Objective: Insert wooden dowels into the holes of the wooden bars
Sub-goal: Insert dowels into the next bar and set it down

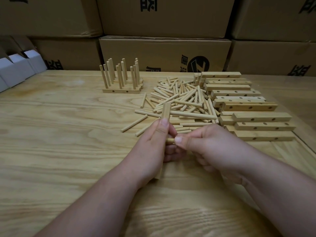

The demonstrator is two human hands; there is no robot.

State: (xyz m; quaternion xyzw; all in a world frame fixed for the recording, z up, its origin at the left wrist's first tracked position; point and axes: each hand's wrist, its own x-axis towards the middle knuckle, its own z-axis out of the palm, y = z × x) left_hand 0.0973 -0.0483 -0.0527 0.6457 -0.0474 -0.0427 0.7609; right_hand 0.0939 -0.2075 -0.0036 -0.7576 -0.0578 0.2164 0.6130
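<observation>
My left hand (153, 147) grips a wooden bar (165, 111) that stands nearly upright above the table, its top end sticking out above my thumb. My right hand (210, 149) pinches a short dowel (170, 141) and holds its tip against the side of the bar; most of the dowel is hidden by my fingers. A loose heap of dowels (181, 100) lies just beyond my hands. To its right lies a pile of drilled bars (246, 106). At the back left stand finished bars with upright dowels (121, 77).
The work happens on a light wooden table (68, 134). Stacked cardboard boxes (164, 52) wall off the far edge. White cartons (15, 69) sit at the far left. A few stray dowels (134, 124) lie left of the heap.
</observation>
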